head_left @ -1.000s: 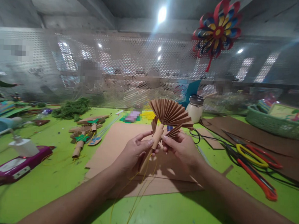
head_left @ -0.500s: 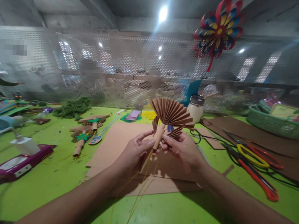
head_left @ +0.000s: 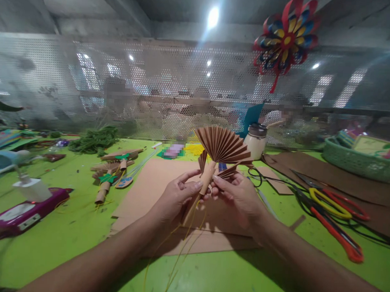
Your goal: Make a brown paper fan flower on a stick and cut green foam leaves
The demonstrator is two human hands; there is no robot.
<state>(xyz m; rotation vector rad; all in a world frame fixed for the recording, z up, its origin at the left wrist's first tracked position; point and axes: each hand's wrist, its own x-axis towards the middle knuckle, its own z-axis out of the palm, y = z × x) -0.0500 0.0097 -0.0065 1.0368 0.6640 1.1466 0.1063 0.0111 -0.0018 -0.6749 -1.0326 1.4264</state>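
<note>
Between my hands is a brown paper craft figure with a pleated fan [head_left: 225,144] spread at its top and a rolled paper tube [head_left: 207,179] as its body. My left hand [head_left: 180,195] is closed on the tube's lower left, thumb laid across it. My right hand [head_left: 236,193] pinches the tube's right side, close to a smaller pleated piece [head_left: 228,171]. Another small pleated piece [head_left: 202,162] stands at the left. Yellow strings [head_left: 186,249] dangle below the figure. Brown paper sheets [head_left: 148,182] lie beneath my hands.
Similar paper figures [head_left: 104,187] lie left, near a purple power strip [head_left: 27,216]. Scissors [head_left: 330,203] and a red-handled cutter [head_left: 339,238] lie right. A lidded jar [head_left: 255,142] and green basket [head_left: 359,164] stand behind. A green string pile [head_left: 93,139] sits back left.
The fan has tilted very slightly and sits a touch higher. Both hands keep nearly the same grip and place.
</note>
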